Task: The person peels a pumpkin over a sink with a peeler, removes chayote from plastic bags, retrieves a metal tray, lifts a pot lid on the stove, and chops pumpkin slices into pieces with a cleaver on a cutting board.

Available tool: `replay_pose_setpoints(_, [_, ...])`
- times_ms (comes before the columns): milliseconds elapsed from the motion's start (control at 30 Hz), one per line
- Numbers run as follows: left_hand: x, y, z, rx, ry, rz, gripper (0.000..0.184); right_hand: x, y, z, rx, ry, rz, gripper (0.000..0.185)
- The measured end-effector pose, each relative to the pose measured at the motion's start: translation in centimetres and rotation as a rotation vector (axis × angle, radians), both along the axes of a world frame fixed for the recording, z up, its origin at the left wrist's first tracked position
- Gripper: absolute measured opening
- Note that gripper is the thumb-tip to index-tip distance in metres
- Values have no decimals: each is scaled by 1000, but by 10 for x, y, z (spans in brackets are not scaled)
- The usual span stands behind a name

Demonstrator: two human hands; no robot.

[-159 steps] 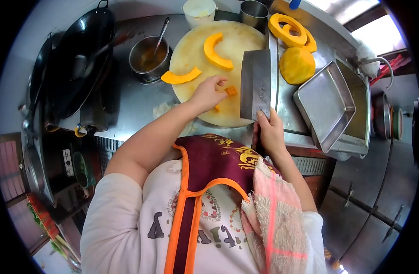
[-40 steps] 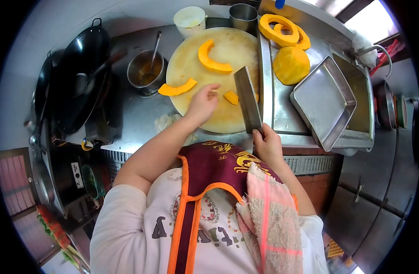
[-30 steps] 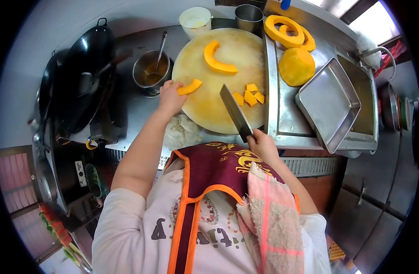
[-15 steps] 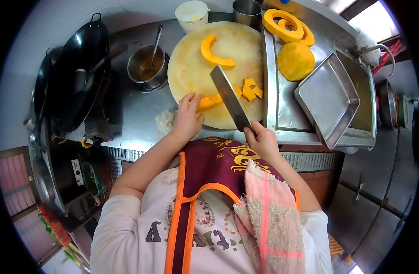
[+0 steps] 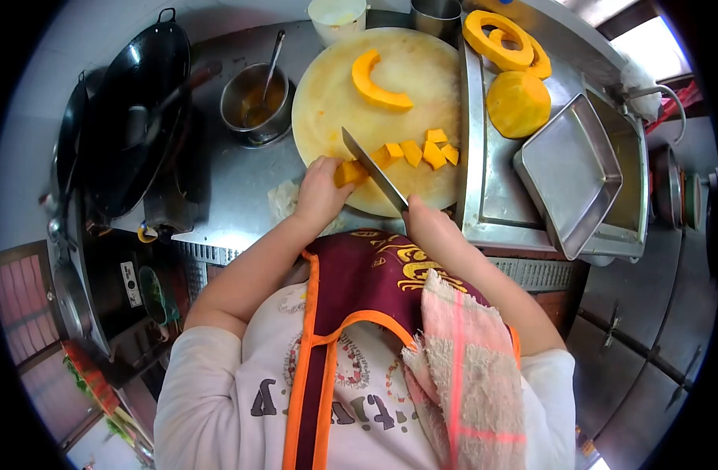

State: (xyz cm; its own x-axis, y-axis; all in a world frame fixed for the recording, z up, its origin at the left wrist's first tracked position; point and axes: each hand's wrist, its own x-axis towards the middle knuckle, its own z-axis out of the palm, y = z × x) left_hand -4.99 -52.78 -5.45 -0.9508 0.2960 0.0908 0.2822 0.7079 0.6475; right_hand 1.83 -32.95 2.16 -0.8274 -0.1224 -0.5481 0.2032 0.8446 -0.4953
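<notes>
On the round cutting board point(image 5: 320, 94), my left hand point(image 5: 324, 190) grips the remaining end of a pumpkin strip point(image 5: 349, 174) near the board's lower left edge. My right hand point(image 5: 431, 222) is closed around the handle of a cleaver point(image 5: 372, 167). The blade slants across the strip, just right of my left fingertips. Several cut pumpkin chunks point(image 5: 435, 154) lie to the right of the blade. Farther up the board rests a curved pumpkin slice point(image 5: 372, 86).
A metal pot with a spoon point(image 5: 256, 102) stands left of the board, near a black wok point(image 5: 136, 117). Pumpkin rings point(image 5: 496, 43), a pumpkin half point(image 5: 518, 104) and a metal tray point(image 5: 570, 176) are to the right. A white tub point(image 5: 337, 22) stands behind.
The cleaver has moved left along the strip and lower onto it. More chunks now lie right of the blade, and the piece in my left hand is shorter.
</notes>
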Motion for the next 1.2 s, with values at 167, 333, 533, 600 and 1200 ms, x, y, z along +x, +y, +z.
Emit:
replay_pose_setpoints(167, [3,3,0,-23,-35,51,43,-26,-25,-30,-18,66,33,16])
replay_pose_setpoints(333, [-7,-10,-12,-18,8,51,42,-18,-27,-43,-53,221,-8,21])
replay_pose_setpoints(533, [-47,-10,-1,-48,362,14,44,6,-4,-21,-31,232,-162,21])
replay_pose_setpoints(600, [-50,4,10,-8,347,-120,43,14,6,-14,-67,320,-284,19])
replay_pose_setpoints(1200, [-22,48,-4,75,-424,-11,31,36,31,-10,-280,202,-455,19])
